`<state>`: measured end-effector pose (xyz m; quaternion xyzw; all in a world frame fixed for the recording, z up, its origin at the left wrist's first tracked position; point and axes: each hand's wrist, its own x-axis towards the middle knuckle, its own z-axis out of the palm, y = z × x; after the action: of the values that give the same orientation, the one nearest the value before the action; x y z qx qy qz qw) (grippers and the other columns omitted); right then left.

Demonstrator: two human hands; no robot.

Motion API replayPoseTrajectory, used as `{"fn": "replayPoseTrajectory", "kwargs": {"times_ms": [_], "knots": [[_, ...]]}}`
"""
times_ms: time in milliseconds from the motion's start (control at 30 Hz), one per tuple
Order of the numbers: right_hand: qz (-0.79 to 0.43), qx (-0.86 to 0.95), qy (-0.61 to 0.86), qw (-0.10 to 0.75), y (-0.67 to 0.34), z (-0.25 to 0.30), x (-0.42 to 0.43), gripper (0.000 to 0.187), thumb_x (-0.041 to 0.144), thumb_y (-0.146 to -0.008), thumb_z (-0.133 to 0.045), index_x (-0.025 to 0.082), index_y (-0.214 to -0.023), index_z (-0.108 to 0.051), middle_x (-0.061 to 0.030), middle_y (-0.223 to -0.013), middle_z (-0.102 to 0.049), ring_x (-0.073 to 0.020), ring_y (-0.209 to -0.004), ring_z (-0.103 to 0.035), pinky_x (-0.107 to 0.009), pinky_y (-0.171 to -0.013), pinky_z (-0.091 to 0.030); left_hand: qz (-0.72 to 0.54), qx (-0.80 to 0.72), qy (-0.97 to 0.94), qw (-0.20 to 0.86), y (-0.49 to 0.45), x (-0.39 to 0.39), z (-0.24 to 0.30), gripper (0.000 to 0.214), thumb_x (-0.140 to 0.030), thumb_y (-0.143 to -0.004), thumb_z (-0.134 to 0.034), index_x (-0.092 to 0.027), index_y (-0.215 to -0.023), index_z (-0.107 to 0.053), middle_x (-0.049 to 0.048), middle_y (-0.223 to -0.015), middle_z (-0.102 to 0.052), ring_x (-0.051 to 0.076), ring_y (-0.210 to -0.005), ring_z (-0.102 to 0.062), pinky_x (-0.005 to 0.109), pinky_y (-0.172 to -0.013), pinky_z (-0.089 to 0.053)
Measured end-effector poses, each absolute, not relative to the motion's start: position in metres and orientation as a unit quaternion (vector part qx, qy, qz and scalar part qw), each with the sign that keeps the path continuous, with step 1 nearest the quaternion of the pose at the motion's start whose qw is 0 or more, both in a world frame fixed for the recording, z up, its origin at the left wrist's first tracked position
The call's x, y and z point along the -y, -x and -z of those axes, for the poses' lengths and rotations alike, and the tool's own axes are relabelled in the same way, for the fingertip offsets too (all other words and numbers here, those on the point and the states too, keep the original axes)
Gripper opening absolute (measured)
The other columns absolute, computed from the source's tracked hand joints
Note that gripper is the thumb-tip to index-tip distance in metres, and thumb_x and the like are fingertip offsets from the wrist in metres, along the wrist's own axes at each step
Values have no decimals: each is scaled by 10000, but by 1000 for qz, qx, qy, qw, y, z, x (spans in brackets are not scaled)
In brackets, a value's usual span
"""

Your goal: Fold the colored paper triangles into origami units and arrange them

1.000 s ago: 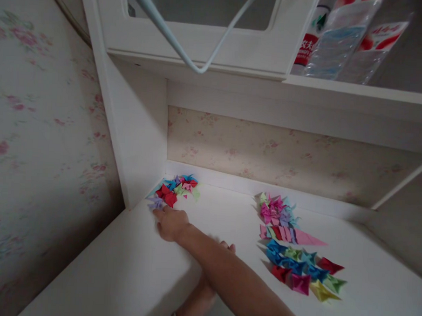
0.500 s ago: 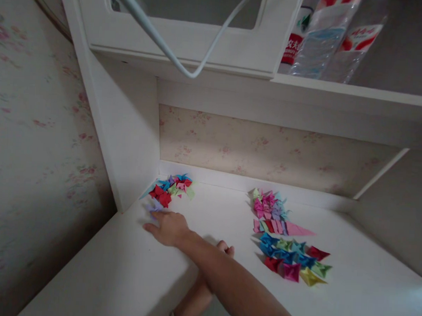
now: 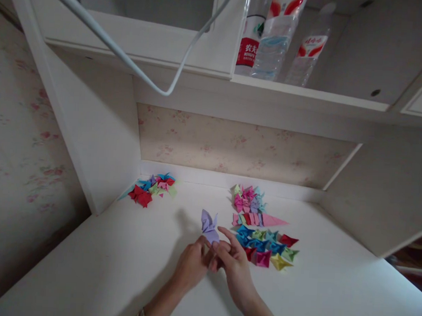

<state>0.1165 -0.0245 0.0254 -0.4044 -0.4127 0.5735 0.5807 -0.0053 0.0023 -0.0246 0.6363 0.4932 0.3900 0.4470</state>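
Over the white wooden desktop (image 3: pixel 98 260), the left hand (image 3: pixel 191 264) and right hand (image 3: pixel 234 264) meet, fingertips pinching the base of a lilac folded paper piece (image 3: pixel 208 227), which stands upright. Just right of them lie rows of multicoloured folded paper pieces (image 3: pixel 263 246). A smaller mixed-colour paper heap (image 3: pixel 150 190) sits in the far left corner (well apart from the hands).

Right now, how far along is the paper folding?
Done: many coloured folded pieces lie on the desk, in a corner pile and a bigger group to its right. In hand: the left hand and right hand pinch one lilac piece. Left: it likely joins a group; no flat sheets show.
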Motion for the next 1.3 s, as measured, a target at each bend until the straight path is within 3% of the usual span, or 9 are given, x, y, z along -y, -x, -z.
{"fn": "replayPoseTrajectory", "kwargs": {"times_ms": [233,467,567,667,767,900,1067,1300], "knots": [[-588,279,408,640,-133,1,23,788,350,-721,-751,190,-1389,-366,88,-586,-507,-69,-403,-442,-194,-412,-309,-430,-477,-629,438,0,-7,16,414,-465,-844,-531,-153,-1107,-604,-84,-537,-333,104,-500,-336,222,-480,-216],[-588,317,418,615,-131,5,21,884,384,-720,-747,153,-1442,-291,98,-523,-477,-87,-366,-452,-204,-393,-312,-456,-494,-608,423,8,-14,22,410,-488,-824,-552,-135,-993,-674,-61,-545,-394,104,-513,-354,213,-492,-258],[-605,333,407,598,-130,6,20,917,413,-704,-757,143,-1445,-288,49,-586,-578,-90,-363,-463,-213,-394,-339,-458,-501,-605,416,10,-14,21,395,-485,-830,-543,-135,-944,-687,-39,-558,-470,114,-528,-407,214,-510,-302],[-618,348,395,584,-129,5,22,872,442,-727,-736,157,-1436,-318,-10,-700,-650,-84,-372,-481,-217,-399,-359,-459,-489,-604,430,11,-14,19,387,-477,-845,-528,-143,-956,-688,-2,-639,-580,136,-595,-494,221,-564,-368],[-606,350,400,592,-129,6,22,792,465,-763,-699,154,-1412,-367,23,-620,-603,-78,-354,-464,-198,-369,-331,-460,-470,-604,451,12,-14,15,373,-468,-852,-528,-144,-936,-693,15,-697,-632,151,-652,-545,230,-617,-407],[-597,341,408,601,-131,12,18,747,492,-762,-690,178,-1380,-412,6,-680,-630,-70,-343,-463,-194,-347,-321,-464,-444,-602,474,12,-13,9,350,-449,-851,-547,-138,-904,-699,27,-727,-654,164,-712,-575,233,-662,-426],[-595,383,414,573,-130,14,14,515,530,-743,-688,137,-1074,-647,17,-590,-581,-62,-315,-436,-186,-320,-269,-464,-410,-593,514,11,-11,9,347,-449,-851,-548,-136,-896,-691,34,-713,-654,149,-665,-568,218,-613,-421],[-587,394,424,566,-129,10,14,437,545,-751,-669,126,-874,-661,51,-498,-500,-47,-321,-383,-172,-322,-261,-467,-421,-581,516,9,-10,8,390,-495,-831,-554,-129,-875,-682,34,-706,-641,149,-667,-551,217,-608,-414]]}}
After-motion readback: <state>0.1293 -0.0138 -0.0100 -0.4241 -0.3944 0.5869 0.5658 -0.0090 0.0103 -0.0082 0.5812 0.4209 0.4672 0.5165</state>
